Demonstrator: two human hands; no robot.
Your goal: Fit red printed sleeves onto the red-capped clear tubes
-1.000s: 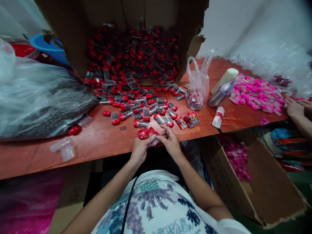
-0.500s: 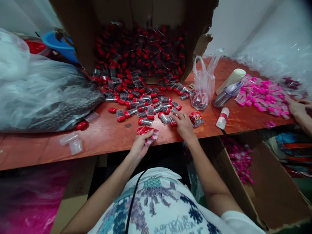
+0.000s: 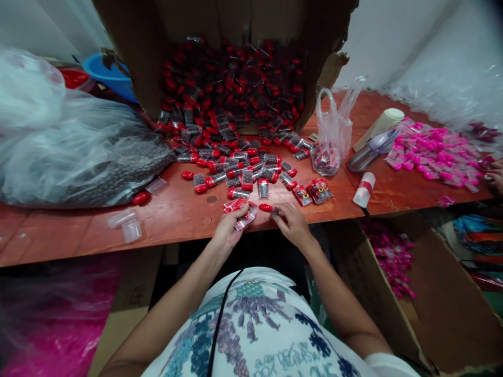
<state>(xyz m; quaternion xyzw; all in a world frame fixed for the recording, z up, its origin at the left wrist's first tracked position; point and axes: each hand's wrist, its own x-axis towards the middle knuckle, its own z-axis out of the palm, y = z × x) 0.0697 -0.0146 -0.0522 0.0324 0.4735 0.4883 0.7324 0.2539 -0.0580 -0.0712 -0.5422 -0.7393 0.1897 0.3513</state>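
Observation:
Near the table's front edge, my left hand [image 3: 230,228] is closed on small red and clear plastic packets [image 3: 247,215]. Just right of it, my right hand [image 3: 293,222] pinches a small clear bottle by its body, its red cap [image 3: 265,208] pointing towards the packets. My fingers cover most of that bottle. Beyond both hands lies a loose pile of red-capped bottles [image 3: 247,179] holding dark beads. Two filled red packets [image 3: 319,190] lie on the table to the right of my right hand.
A torn cardboard box [image 3: 334,31] full of red-capped bottles stands behind. At left rests a plastic bag of dark beads [image 3: 98,157]. A small plastic bag [image 3: 334,131], a white-and-red roll [image 3: 364,189] and pink-capped items [image 3: 432,152] lie right. Another person's hand [image 3: 495,175] is at the far right.
My right hand has drawn back from the pile with a red-capped bottle, close to my left hand. A second red packet now shows beside the first. The view has shifted slightly.

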